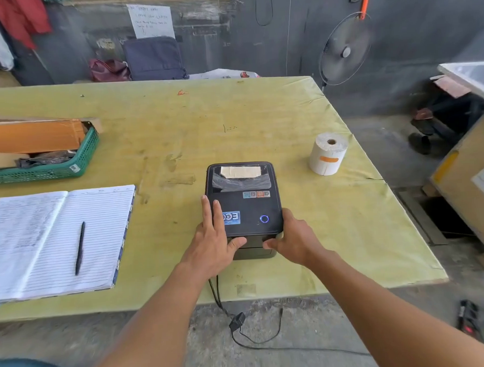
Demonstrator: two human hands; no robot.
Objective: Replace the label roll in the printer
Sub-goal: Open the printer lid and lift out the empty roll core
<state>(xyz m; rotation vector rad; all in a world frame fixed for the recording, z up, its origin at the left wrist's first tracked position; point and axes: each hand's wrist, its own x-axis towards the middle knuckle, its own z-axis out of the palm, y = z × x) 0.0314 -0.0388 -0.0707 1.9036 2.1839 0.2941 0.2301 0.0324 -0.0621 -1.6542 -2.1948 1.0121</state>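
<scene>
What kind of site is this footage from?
Probably a warehouse or packing area, not an office: a label printer and spare label roll on a worn table, a handwritten logbook, and a cardboard carton.

Both bare forearms reach forward and converge, the left hand [213,241] laid flat with straight fingers on the printer's [247,208] top and its thumb spread rightward, the right hand [292,236] cupping the right side, fingers curled round it, thumb pointing left toward the other thumb.
</scene>
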